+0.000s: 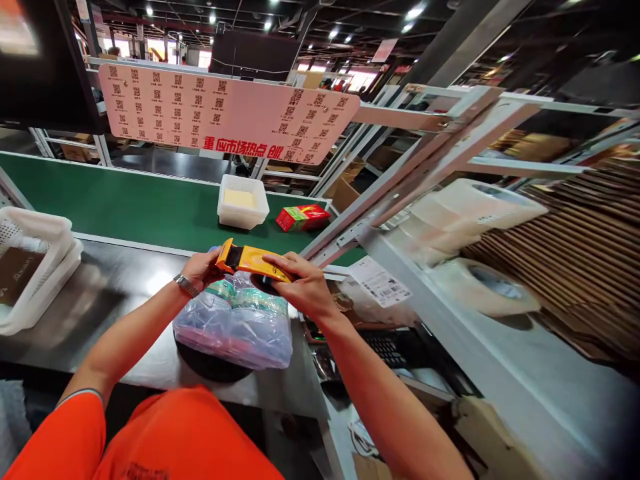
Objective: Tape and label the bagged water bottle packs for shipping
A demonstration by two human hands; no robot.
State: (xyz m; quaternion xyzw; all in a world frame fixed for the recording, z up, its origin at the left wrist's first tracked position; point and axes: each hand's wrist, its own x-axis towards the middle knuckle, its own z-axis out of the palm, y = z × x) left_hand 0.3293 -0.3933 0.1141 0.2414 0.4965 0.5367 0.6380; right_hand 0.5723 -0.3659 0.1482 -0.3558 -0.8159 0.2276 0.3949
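Observation:
A yellow tape dispenser (pixel 255 259) is held up over a plastic-wrapped bundle. My right hand (pixel 309 288) is closed around its rear end, where a dark roll shows underneath. At the dispenser's front end, the fingers of my left hand (pixel 203 268) are closed; whether they also pinch a tape end cannot be made out. Below both hands the clear, shiny bundle (pixel 235 333) with green-printed labels rests on a dark round base (pixel 213 363) on the metal table (pixel 125 280).
A green conveyor belt (pixel 165 207) runs behind the table, carrying a white basket (pixel 243 210) and a red box (pixel 303 218). White crates (pixel 60 267) stand left. At right, clear tape rolls (pixel 485 287) sit on a metal shelf beside stacked cardboard (pixel 590 247). A metal post (pixel 350 237) slants nearby.

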